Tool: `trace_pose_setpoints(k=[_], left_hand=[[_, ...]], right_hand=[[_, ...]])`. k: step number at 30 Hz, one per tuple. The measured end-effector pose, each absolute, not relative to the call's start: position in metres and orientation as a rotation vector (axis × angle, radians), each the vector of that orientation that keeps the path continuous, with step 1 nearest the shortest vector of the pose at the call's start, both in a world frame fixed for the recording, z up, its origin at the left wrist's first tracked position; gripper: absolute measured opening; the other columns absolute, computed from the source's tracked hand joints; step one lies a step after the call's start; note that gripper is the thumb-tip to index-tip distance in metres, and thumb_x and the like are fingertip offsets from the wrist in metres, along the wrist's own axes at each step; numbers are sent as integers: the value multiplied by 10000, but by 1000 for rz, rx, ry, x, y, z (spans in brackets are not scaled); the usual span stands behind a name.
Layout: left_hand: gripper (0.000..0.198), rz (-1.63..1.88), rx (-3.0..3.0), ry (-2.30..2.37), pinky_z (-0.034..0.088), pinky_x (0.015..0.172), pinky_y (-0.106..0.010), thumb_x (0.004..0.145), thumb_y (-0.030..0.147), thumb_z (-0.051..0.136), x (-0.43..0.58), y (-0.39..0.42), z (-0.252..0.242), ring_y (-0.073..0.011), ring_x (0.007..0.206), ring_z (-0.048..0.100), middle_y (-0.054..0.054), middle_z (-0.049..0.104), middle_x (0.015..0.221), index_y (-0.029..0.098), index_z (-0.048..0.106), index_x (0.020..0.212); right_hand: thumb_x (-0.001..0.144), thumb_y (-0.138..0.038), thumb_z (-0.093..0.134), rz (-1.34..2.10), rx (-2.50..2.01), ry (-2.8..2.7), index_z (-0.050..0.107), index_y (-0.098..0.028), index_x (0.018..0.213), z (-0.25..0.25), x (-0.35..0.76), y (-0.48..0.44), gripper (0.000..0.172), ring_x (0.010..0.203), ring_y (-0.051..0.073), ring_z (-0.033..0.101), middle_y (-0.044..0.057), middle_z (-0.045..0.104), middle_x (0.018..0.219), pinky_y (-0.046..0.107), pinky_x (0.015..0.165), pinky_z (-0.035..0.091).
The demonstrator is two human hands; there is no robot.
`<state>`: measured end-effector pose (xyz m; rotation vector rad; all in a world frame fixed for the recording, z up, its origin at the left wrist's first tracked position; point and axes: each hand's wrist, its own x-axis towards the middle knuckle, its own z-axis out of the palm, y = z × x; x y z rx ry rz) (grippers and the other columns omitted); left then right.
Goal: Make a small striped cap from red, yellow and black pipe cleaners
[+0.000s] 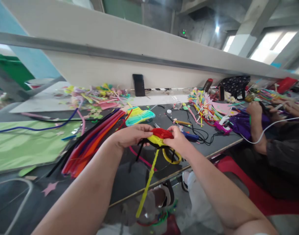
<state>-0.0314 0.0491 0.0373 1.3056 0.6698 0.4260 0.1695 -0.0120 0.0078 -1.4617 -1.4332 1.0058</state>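
1. Left hand (137, 134) pinches the fuzzy piece (158, 140) at nine o'clock; right hand (178, 139) pinches it at three.
2. It's mid-view, a yellow stem (149, 181) hanging between six and seven.
3. Shaping seems underway; further bending would call for one steady pinch.

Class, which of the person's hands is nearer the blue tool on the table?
Right. The right hand is just left of the blue tool; the left hand, farther left.
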Motion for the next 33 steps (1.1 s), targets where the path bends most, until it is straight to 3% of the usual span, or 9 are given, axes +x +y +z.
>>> trace_pose_setpoints(k=[4,8,11,14,17,20,24,29,33], left_hand=[[284,410,1318,684,475,487,-192,747,338,705,-33,53,32,-84,527,554,-39,646,779,142,634,940],[271,477,1277,717,459,453,-189,747,339,708,-38,57,30,-86,488,552,-32,643,723,142,617,910],[266,538,1234,747,420,418,-180,740,341,714,-42,59,33,-89,466,548,-32,638,684,139,613,879],[261,556,1202,762,390,394,-174,725,336,725,-44,59,35,-87,465,542,-38,637,694,132,615,846],[267,541,1213,763,384,383,-178,727,346,719,-43,60,33,-88,458,539,-34,639,710,139,615,860],[283,518,1236,750,397,392,-184,736,368,709,-44,62,29,-89,455,540,-21,628,697,145,612,879],[294,505,1238,731,399,396,-182,742,380,704,-44,64,27,-87,461,540,-18,608,691,138,602,875],[307,517,1240,695,400,393,-175,737,382,708,-44,62,28,-78,456,522,-18,585,681,123,591,856],[327,504,1250,644,403,387,-171,728,388,719,-45,61,27,-72,438,517,-6,578,679,136,572,877]], right_hand=[[646,-236,659,1061,-1432,-1420,429,-247,1038,11,166,-14,455,765,170,613,-21,618,848,329,718,498],[712,-310,660,1139,-1237,-1481,458,-237,1081,31,195,-15,427,901,165,627,40,628,1063,314,793,494],[809,-374,546,778,-1399,-1468,531,-226,1072,49,243,0,302,938,182,624,52,650,1066,320,783,492],[847,-292,441,308,-1828,-1611,585,-206,1016,50,280,35,239,894,179,624,50,672,975,327,797,482],[739,-192,589,292,-1953,-1735,659,-214,855,31,291,74,138,893,199,615,46,688,898,332,834,449],[647,-153,681,273,-2072,-1773,678,-223,790,5,289,100,160,951,232,592,64,681,936,356,839,425],[637,-203,712,264,-2165,-1784,648,-214,717,-12,293,115,103,950,247,581,67,669,930,391,845,408],[760,-267,614,263,-2047,-1838,619,-221,802,9,300,99,63,887,221,590,36,654,845,382,837,415],[831,-306,546,442,-1573,-1968,578,-228,927,37,289,62,128,885,155,580,-6,625,916,287,823,431]])
